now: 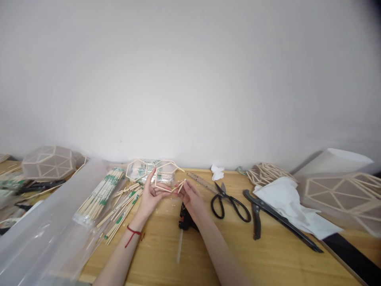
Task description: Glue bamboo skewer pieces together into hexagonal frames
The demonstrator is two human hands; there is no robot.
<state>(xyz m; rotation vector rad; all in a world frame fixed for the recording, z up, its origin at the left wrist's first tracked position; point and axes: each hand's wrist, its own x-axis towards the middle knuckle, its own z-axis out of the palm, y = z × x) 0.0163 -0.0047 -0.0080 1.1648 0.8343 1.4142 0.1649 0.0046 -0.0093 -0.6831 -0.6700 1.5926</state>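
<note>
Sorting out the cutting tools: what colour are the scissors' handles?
Black. The scissors show best in the head view.

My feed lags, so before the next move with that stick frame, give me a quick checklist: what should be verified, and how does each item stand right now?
1. Stick frame held by both hands: ok. The left hand supports its left side, and the right hand pinches its right corner.
2. Frame's joints closed: cannot tell, too small to see.
3. Glue gun within reach: ok. It lies on the table under the right forearm.
4. Scissors apart from the hands: ok, lying to the right of the right hand.
5. Loose sticks at hand: ok, beside the left wrist.
</note>
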